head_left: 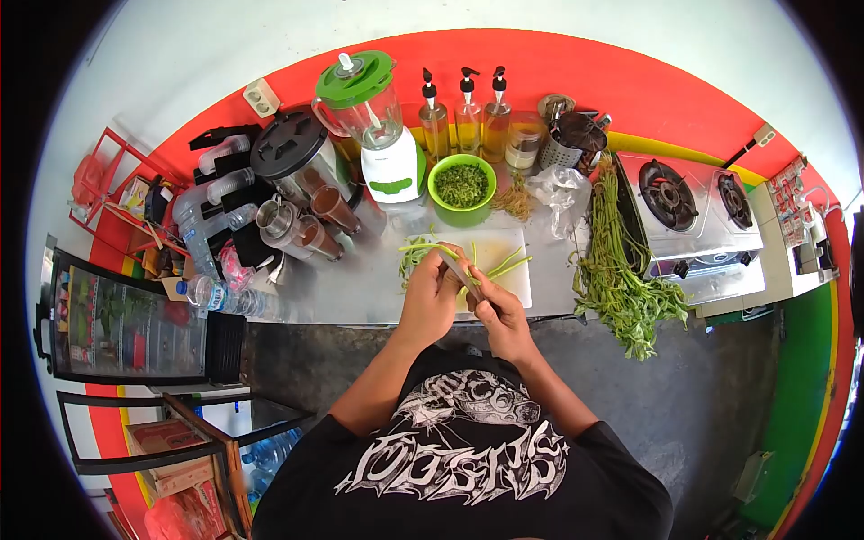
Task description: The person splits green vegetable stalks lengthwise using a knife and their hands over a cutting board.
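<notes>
Above a white cutting board [517,286], my left hand [430,301] is closed on green vegetable stems [423,247], which stick out past its fingers. A knife [464,275] is gripped in my right hand [502,322], its blade slanting up to the left against the stems by my left fingers. More cut stems [511,266] lie on the board at the right. Some chopped leaves [411,258] rest at its left side. Just behind the board stands a green bowl [463,216] filled with chopped greens [461,184].
A large bundle of leafy stems [612,270] hangs over the counter edge beside the gas stove [693,202]. Behind the bowl are a blender [391,166] and three pump bottles [468,126]. Metal cups [315,236] and a water bottle [216,295] stand left. A plastic bag [560,198] lies right.
</notes>
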### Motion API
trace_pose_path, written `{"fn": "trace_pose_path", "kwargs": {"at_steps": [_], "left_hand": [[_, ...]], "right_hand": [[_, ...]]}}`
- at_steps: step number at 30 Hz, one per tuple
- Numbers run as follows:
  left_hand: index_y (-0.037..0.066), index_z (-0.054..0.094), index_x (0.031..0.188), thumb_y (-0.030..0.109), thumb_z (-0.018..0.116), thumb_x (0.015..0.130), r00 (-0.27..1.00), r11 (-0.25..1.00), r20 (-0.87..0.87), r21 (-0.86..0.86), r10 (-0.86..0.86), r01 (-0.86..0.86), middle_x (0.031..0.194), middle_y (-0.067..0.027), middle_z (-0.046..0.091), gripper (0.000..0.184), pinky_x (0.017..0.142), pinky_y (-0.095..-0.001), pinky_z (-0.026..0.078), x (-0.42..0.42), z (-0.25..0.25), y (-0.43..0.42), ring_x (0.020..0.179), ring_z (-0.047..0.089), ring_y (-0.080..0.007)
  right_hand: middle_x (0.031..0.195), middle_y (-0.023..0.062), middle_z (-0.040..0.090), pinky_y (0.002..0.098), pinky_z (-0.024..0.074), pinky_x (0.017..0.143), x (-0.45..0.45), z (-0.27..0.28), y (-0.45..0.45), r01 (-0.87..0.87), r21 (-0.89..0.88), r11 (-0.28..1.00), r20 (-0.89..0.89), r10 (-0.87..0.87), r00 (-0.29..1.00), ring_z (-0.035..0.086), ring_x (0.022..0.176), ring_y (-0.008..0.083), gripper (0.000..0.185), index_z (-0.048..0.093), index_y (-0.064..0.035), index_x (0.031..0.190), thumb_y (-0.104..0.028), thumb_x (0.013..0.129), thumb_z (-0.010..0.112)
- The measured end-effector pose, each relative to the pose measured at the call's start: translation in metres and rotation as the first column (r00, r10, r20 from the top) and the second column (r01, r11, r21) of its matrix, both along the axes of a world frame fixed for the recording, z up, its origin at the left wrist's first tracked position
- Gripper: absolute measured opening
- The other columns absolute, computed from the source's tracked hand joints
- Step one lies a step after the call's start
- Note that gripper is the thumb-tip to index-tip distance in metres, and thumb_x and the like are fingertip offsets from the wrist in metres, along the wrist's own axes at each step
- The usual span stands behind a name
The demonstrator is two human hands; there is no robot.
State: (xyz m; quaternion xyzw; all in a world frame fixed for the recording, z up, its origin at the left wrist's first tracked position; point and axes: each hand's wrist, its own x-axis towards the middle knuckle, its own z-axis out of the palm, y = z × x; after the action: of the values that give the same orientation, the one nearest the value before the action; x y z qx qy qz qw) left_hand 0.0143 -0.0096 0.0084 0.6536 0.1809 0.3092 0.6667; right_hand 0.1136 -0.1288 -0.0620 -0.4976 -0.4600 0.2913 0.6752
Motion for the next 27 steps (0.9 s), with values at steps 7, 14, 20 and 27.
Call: {"fn": "trace_pose_path", "kwargs": {"at_steps": [7, 14, 20, 27], "left_hand": [[0.001, 0.053, 0.102, 0.008, 0.054, 0.102, 1.000, 0.999, -0.009, 0.051, -0.005, 0.006, 0.091, -0.0028, 0.058, 0.008, 0.071, -0.0241, 0.047, -0.001, 0.008, -0.006, 0.079, 0.056, -0.0082], [0.006, 0.054, 0.100, 0.013, 0.053, 0.103, 0.998, 0.997, 0.031, -0.064, -0.046, 0.048, 0.095, -0.0007, 0.057, 0.008, 0.068, -0.0235, 0.040, -0.003, 0.007, -0.009, 0.078, 0.048, -0.0059], [0.002, 0.055, 0.101, 0.014, 0.056, 0.103, 0.998, 0.990, 0.069, -0.139, -0.006, 0.016, 0.088, -0.0016, 0.059, 0.012, 0.068, -0.0239, 0.046, -0.004, 0.010, -0.006, 0.077, 0.056, -0.0065], [0.001, 0.060, 0.103, 0.014, 0.059, 0.102, 0.996, 0.962, 0.063, -0.264, -0.059, 0.074, 0.085, -0.0007, 0.063, 0.014, 0.066, -0.0237, 0.045, -0.004, 0.012, -0.010, 0.073, 0.057, -0.0061]], "right_hand": [[0.092, 0.0012, 0.051, 0.0269, 0.0399, 0.071, -0.006, 0.012, -0.007, -0.028, 0.059, 0.998, -0.055, 0.032, 0.998, 0.045, 0.080, 0.0126, 0.059, 0.041, -0.0049, 0.152, -0.035, 0.103, 0.055], [0.098, 0.0026, 0.057, 0.0258, 0.0410, 0.075, -0.008, 0.005, -0.008, -0.053, 0.038, 0.998, -0.150, 0.058, 0.987, 0.045, 0.081, 0.0110, 0.053, 0.044, -0.0048, 0.150, -0.024, 0.103, 0.057], [0.090, -0.0021, 0.046, 0.0247, 0.0357, 0.068, -0.004, 0.009, -0.004, -0.066, 0.043, 0.997, -0.071, 0.069, 0.995, 0.039, 0.076, 0.0100, 0.065, 0.035, -0.0037, 0.154, -0.038, 0.103, 0.056], [0.096, 0.0001, 0.052, 0.0226, 0.0374, 0.069, -0.002, 0.013, -0.009, -0.056, -0.011, 0.998, -0.089, 0.055, 0.995, 0.042, 0.078, 0.0085, 0.068, 0.032, -0.0036, 0.155, -0.038, 0.102, 0.057]]}}
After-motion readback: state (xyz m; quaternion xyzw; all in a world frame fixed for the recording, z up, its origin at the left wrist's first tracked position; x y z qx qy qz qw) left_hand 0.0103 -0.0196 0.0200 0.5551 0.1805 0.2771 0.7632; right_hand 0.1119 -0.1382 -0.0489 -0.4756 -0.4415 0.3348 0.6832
